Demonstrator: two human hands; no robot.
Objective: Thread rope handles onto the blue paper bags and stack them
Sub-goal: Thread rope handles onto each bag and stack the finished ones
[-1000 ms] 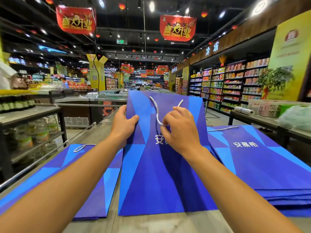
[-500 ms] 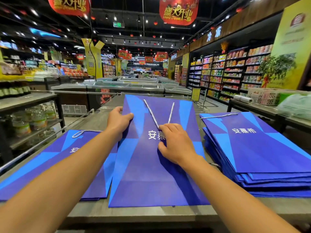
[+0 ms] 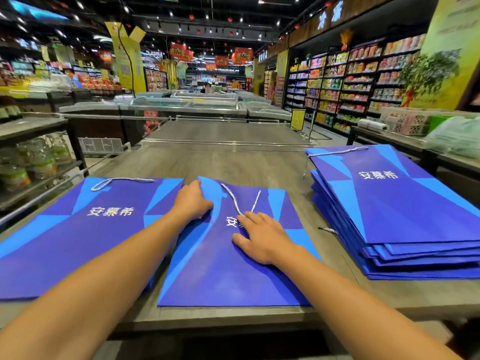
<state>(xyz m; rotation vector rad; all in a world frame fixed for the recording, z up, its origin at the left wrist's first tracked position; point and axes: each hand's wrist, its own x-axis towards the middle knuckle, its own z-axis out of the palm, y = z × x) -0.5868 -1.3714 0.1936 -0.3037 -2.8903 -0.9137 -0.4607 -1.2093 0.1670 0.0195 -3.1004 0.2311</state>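
A grey table (image 3: 228, 162) carries the blue bags. At 3 o'clock sits a stack (image 3: 405, 219); at 9 o'clock a left bag (image 3: 78, 229) with its handle; at 6 o'clock the middle bag (image 3: 223, 271) lies flat. The left hand (image 3: 192, 202) rests on that bag's upper left edge, fingers loosely bent. The right hand (image 3: 262, 236) lies flat, fingers spread, fingertips touching the white rope (image 3: 237, 201).

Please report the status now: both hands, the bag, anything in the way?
Left hand and right hand flat on middle bag. Rope handle threaded. Stack to the right; nothing between.
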